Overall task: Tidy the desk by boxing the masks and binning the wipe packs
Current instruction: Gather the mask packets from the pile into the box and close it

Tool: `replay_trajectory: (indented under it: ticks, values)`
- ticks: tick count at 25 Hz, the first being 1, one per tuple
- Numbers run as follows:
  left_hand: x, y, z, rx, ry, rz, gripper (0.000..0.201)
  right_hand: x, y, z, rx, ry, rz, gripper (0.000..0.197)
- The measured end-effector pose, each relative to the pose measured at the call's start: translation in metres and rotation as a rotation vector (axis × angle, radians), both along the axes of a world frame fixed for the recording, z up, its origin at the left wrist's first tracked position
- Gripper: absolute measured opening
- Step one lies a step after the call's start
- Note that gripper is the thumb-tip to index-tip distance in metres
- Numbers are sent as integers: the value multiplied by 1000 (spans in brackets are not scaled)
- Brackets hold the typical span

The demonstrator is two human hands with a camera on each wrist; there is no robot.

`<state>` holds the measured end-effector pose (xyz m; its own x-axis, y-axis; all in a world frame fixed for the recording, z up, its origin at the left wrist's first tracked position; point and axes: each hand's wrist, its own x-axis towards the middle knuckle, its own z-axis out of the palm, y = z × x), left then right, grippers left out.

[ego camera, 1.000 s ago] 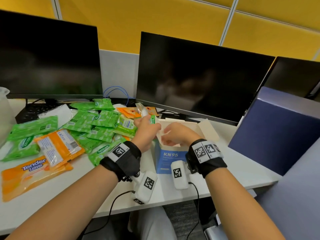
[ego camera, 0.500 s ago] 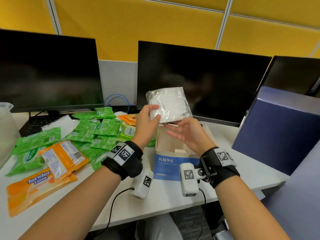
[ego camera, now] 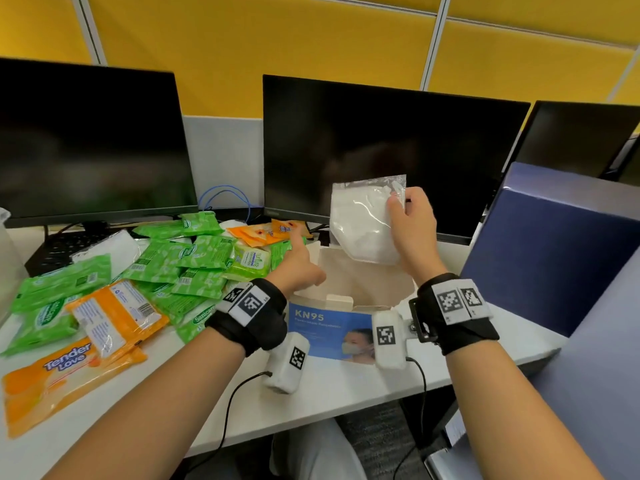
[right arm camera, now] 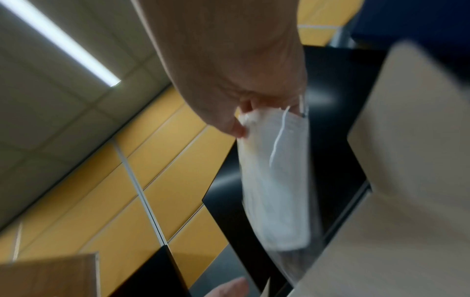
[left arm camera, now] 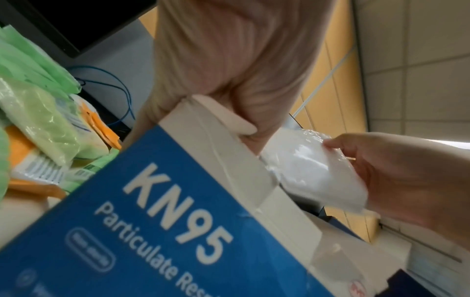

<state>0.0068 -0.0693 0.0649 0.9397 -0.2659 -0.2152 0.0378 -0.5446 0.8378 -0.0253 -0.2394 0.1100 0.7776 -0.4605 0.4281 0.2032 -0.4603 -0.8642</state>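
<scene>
A white mask in a clear wrapper (ego camera: pixel 360 223) hangs above the open KN95 box (ego camera: pixel 322 323), and my right hand (ego camera: pixel 412 226) pinches its upper right corner. In the right wrist view the mask (right arm camera: pixel 274 180) hangs down from the fingertips. My left hand (ego camera: pixel 299 266) is at the box's left rim. The left wrist view shows it gripping a white flap of the box (left arm camera: pixel 152 201), thumb on top. Several green wipe packs (ego camera: pixel 194 258) and orange wipe packs (ego camera: pixel 114 317) lie spread on the desk to the left.
Three dark monitors stand along the back, the middle one (ego camera: pixel 381 150) right behind the mask. A dark blue box (ego camera: pixel 554 254) stands to the right. A clear container (ego camera: pixel 7 265) sits at the far left. A keyboard (ego camera: pixel 59 247) lies under the left monitor.
The mask passed from my left hand to my right hand and moved right, above the box. My left hand dropped to the box's left flap.
</scene>
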Motion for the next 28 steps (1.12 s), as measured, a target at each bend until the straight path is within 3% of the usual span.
replay_trajectory:
  ticks: [4,7,11,13,16,19,23,25,28]
  values:
    - [-2,-2,11,-169,102,60,86,-15,1,11,-500,139,-86,5]
    - [-3,-1,14,-355,207,143,79,-16,2,13,-491,266,-1,18]
    - [-3,-1,12,-402,237,198,78,-16,12,4,-718,834,320,50]
    - [-2,-1,12,-459,222,208,75,-17,16,1,-796,1022,373,48]
    - [-4,1,10,-450,192,198,75,-14,14,10,-866,837,273,31]
    - [-7,0,11,-370,121,79,81,-6,13,19,-699,546,243,15]
    - [-12,-5,13,-309,33,22,76,5,20,32,-654,317,129,19]
    - [-11,-6,13,-294,26,29,74,13,20,51,-604,368,55,20]
    - [-12,-8,13,-279,49,38,66,25,25,62,-777,721,117,24]
